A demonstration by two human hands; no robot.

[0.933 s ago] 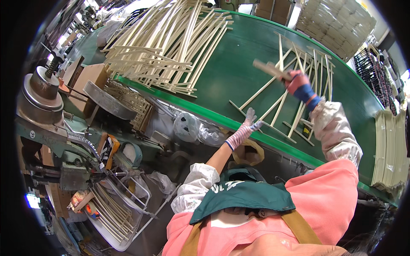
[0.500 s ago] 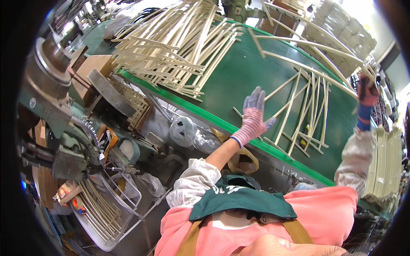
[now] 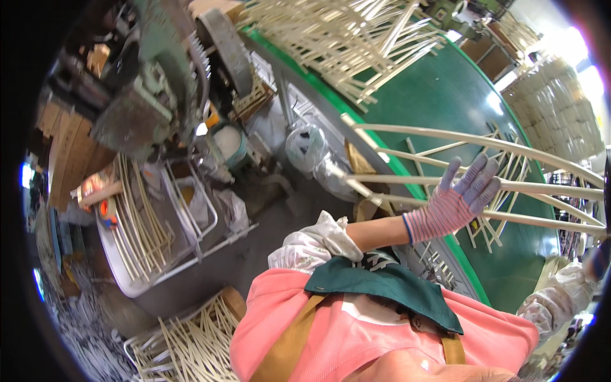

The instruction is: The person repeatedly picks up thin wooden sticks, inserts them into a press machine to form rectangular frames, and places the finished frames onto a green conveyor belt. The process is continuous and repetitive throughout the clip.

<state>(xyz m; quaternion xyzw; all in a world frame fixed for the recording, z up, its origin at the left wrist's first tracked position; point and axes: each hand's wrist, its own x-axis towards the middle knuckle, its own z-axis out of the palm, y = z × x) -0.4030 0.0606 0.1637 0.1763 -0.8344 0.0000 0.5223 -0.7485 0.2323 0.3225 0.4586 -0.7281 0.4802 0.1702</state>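
Observation:
My left hand [image 3: 455, 200], in a pink-striped glove with grey fingers, lies across several long pale strips [image 3: 547, 189] that reach over the green table [image 3: 407, 83]. Its fingers are stretched out and spread; the thumb is hidden. The strips look like slender, slightly bent wood or cane and run to the right rim of the view. My right hand [image 3: 597, 264] is a dark blur at that rim, near the strips' far ends; its fingers cannot be made out. Loose shorter strips [image 3: 509, 172] lie on the table beyond my left hand.
A large heap of pale strips [image 3: 344, 38] covers the table's far left. A green-grey machine [image 3: 140, 108] stands at left. Below it, a white tray [image 3: 130, 290] holds curved strips and tape. More strips [image 3: 184, 347] fill a rack at lower left. Wrapped stacks [image 3: 560, 102] stand at far right.
The view has swung, and the long strips have come down and leftward across the table edge. My left hand has gone from the tabletop to lie over them. My right hand is nearer the rim.

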